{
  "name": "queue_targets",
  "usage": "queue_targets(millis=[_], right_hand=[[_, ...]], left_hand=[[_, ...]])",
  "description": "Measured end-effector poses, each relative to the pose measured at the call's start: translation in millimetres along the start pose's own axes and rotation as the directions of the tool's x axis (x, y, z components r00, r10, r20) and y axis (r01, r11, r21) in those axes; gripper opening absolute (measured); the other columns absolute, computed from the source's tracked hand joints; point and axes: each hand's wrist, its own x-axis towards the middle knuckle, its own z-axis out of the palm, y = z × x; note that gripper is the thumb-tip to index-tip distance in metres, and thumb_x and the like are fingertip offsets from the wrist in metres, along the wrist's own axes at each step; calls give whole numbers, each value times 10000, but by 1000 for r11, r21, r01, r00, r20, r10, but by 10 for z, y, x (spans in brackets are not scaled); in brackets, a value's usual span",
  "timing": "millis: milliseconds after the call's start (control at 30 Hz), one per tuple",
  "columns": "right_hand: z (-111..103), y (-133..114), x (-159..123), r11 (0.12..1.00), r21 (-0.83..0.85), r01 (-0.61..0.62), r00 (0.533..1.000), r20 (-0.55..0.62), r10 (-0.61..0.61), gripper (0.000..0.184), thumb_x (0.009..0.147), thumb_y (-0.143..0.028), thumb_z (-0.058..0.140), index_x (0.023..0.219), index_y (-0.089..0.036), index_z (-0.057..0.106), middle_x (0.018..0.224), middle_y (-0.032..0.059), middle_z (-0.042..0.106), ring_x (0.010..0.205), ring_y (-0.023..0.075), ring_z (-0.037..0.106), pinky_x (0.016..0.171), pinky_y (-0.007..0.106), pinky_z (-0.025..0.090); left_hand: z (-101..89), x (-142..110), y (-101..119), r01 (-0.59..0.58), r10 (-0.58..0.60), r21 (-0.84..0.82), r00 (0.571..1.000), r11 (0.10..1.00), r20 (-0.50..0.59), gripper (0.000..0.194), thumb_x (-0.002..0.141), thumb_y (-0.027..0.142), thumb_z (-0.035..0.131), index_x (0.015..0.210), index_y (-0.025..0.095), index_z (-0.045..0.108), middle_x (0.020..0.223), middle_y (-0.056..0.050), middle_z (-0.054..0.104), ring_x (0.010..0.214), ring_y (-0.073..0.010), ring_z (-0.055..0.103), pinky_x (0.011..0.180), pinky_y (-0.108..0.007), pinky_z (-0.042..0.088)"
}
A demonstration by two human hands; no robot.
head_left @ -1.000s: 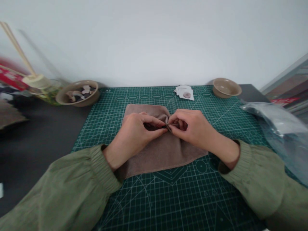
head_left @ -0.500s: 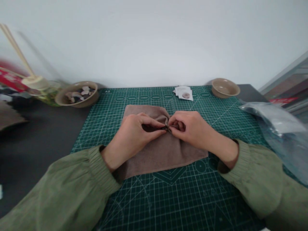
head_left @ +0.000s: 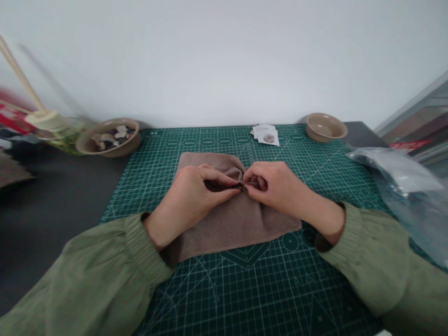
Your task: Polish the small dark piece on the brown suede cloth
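Note:
A brown cloth (head_left: 224,233) lies spread on the green cutting mat, gathered into folds near its middle. My left hand (head_left: 196,196) comes in from the left, thumb and index finger pinching the bunched fabric. Right beside it, my right hand (head_left: 273,184) pinches the same gathered spot from the other side, its other fingers curled in. The fingertips of both hands almost meet there. Whether a cord or another small item sits in the pinch is hidden by the fingers.
On the left stands a brown bowl (head_left: 114,148) of dark and pale pieces, beside a reed diffuser (head_left: 49,122). At the back are small printed cards (head_left: 268,135) and another brown bowl (head_left: 325,128). Clear plastic bags (head_left: 402,177) lie right, partly over the cutting mat (head_left: 266,289).
The whole view has shifted very slightly. Both hands keep their pinch on the cloth, with hardly any movement of the fingers.

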Motion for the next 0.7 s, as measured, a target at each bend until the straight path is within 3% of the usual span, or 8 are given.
queue_targets(millis=[700], right_hand=[[2, 1, -9, 1000, -13, -22, 1000, -4, 22, 87, 875, -93, 748, 912, -172, 752, 762, -25, 648, 667, 119, 549, 665, 267, 400]], left_hand=[[1, 5, -12, -4, 4, -4, 1000, 1000, -5, 168, 849, 448, 854, 941, 319, 908, 983, -18, 874, 954, -294, 822, 912, -414, 654]])
